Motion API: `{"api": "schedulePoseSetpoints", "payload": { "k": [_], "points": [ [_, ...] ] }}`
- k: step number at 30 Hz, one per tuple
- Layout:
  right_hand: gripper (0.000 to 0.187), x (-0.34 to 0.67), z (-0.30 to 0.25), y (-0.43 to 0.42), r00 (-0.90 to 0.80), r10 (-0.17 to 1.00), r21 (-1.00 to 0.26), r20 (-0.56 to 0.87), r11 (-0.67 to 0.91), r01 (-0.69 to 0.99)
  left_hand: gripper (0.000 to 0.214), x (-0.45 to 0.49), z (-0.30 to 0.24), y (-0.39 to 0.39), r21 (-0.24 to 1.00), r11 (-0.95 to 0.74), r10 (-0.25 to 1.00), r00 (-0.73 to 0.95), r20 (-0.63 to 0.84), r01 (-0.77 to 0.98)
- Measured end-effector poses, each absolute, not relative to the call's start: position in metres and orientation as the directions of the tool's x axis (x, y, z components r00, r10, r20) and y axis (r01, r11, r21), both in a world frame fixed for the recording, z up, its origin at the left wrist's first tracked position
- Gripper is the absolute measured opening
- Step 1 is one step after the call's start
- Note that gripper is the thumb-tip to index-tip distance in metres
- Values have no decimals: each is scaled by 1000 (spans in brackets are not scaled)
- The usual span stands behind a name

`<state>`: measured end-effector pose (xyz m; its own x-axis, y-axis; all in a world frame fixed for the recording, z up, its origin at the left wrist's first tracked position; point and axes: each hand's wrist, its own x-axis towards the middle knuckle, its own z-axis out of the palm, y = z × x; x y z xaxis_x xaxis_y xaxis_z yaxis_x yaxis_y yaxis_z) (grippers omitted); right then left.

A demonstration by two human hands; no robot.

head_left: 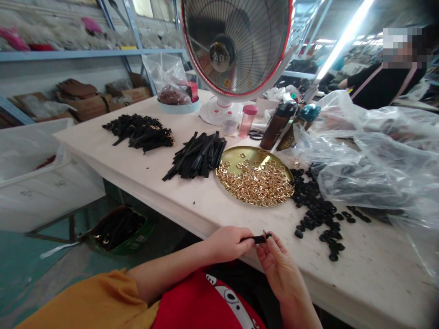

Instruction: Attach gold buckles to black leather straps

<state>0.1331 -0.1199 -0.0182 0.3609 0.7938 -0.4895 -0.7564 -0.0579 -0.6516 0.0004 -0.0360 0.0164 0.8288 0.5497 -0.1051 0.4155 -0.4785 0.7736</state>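
Observation:
My left hand [229, 243] is closed round a short black strap [256, 239] at the table's near edge. My right hand [277, 261] pinches a small gold buckle [265, 234] at the strap's end. Just beyond the hands sits a round gold tray [240, 160] with several gold buckles [259, 185]. A heap of loose black straps [197, 155] lies left of the tray, and a second pile of black straps with gold ends [140, 131] lies further left. Small black loops [317, 212] are scattered right of the tray.
A round heater [236, 45] stands at the table's back, with a pink cup [247, 120], a dark bottle [277, 125] and bagged goods [169, 80] near it. Clear plastic bags [370, 155] cover the right side. A box of parts [118, 228] sits on the floor. Another person [384, 82] works far right.

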Motion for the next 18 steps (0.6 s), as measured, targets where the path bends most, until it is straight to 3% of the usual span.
{"api": "schedulePoseSetpoints", "payload": {
  "k": [3, 7, 12, 18],
  "points": [
    [21, 125, -16, -120, 346, 797, -661, -494, -86, -746, 25, 5, 13, -39, 741, -521, 582, 811, -55, 424],
    [17, 122, -15, -119, 379, 822, -746, -426, -82, -660, 20, 9, 11, -41, 840, -314, 635, 756, -161, 443],
    [16, 129, -18, -119, 418, 780, -740, -467, -85, -668, 21, 6, 15, -39, 871, -89, 507, 775, -379, 484],
    [17, 121, -23, -124, 412, 826, -833, -385, -119, -540, 16, 4, 15, -41, 918, -40, 549, 776, -309, 394]
  ]
}}
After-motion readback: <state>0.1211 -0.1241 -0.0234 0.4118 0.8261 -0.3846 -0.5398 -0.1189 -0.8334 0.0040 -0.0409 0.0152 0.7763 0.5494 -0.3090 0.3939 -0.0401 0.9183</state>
